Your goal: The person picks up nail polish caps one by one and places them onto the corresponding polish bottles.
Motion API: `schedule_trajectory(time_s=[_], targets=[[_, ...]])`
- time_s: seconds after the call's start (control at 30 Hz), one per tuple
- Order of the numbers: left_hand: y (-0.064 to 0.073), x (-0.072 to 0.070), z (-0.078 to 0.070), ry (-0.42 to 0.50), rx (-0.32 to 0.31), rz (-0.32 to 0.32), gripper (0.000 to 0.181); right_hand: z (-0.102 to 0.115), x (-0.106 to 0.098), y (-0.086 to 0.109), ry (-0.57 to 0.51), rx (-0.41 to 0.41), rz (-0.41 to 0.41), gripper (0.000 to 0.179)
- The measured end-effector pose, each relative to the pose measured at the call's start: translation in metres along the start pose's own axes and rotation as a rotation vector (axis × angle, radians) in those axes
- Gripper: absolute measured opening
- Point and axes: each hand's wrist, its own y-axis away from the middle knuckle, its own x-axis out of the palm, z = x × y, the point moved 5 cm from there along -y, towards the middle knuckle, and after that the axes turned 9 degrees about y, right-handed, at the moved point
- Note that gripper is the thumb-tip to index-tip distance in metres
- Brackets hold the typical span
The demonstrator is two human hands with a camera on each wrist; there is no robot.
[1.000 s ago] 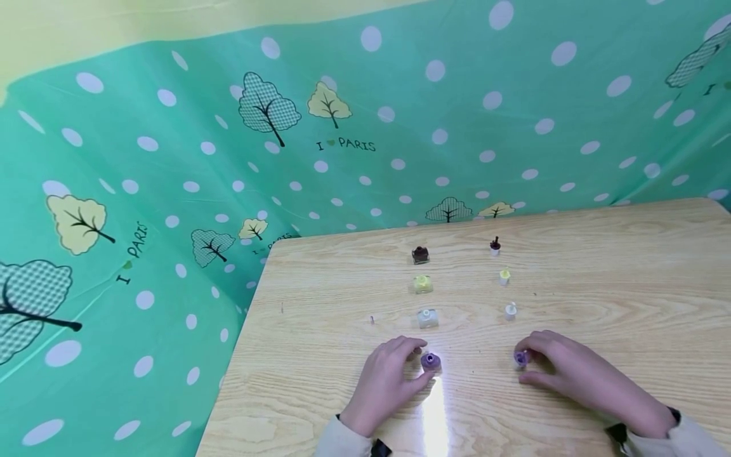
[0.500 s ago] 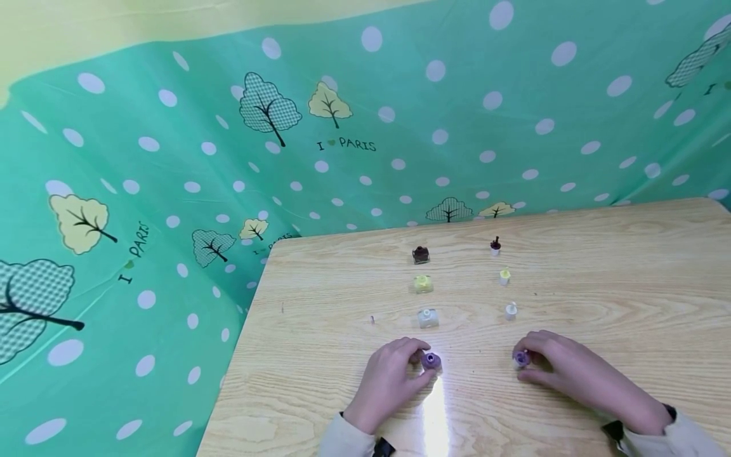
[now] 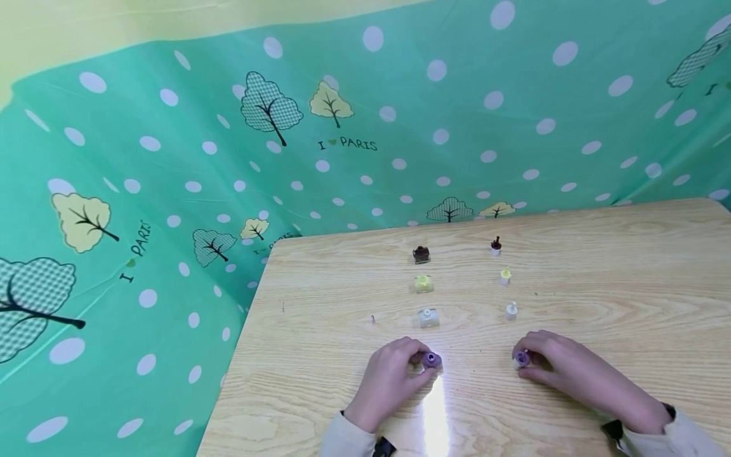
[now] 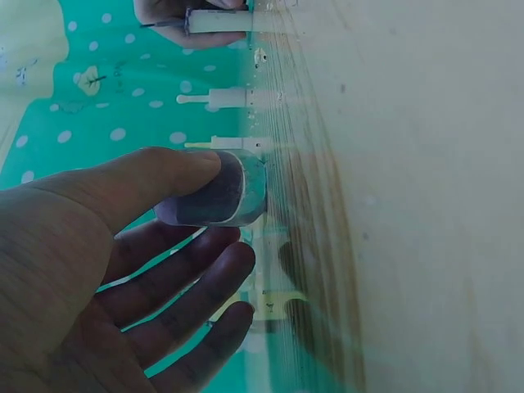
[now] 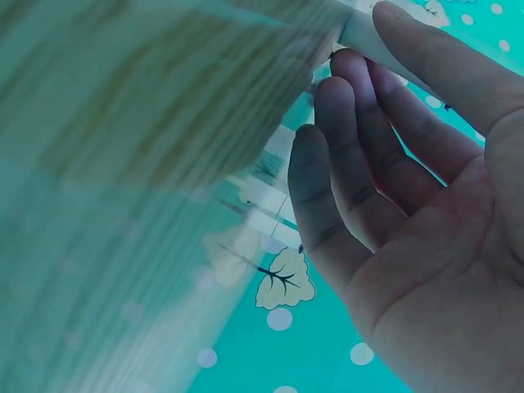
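Purple bottle (image 3: 432,360), upright and uncapped, stands on the tabletop at the fingertips of the left hand (image 3: 390,376), to the left of the right hand (image 3: 559,362) and well apart from it. By size, the largest item is a green dotted curtain (image 3: 302,168) printed with trees and "PARIS" lettering, hanging behind and to the left of a wood-grain table (image 3: 320,285). Pale sleeves (image 3: 348,437) cover both forearms. The hands are apart from each other. The left pinches the purple bottle, its thumb lying along the near side in the left wrist view and the lower fingers free of the glass. The right pinches a purple-stemmed cap (image 3: 521,359) between thumb and forefinger. Beyond the left hand, three open bottles form a line running away: a clear bottle (image 3: 428,318) nearest, a yellow bottle (image 3: 423,284) next, a dark bottle (image 3: 421,254) farthest. Beyond the right hand, three caps stand stem-up in matching order: a white-stemmed cap (image 3: 511,311), a yellow-stemmed cap (image 3: 505,277) and a dark-stemmed cap (image 3: 496,247). Smallest noted is a dark speck (image 3: 373,319) left of the clear bottle.
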Motion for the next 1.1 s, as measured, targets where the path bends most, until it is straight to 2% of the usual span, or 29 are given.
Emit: schedule_trajectory(time_s=[0.43,0.73,1.1], targets=[[0.0,0.0,0.0,-0.02,0.004,-0.016,0.016,0.001,0.0,-0.002,-0.004,0.027,0.013,0.016],[-0.001,-0.003,-0.002,-0.052,0.017,-0.036,0.018,0.004,-0.006,-0.001,0.026,0.03,-0.041,0.013],[0.001,-0.007,-0.005,-0.007,-0.017,-0.034,0.019,0.01,-0.013,0.002,0.011,-0.001,-0.152,0.012]])
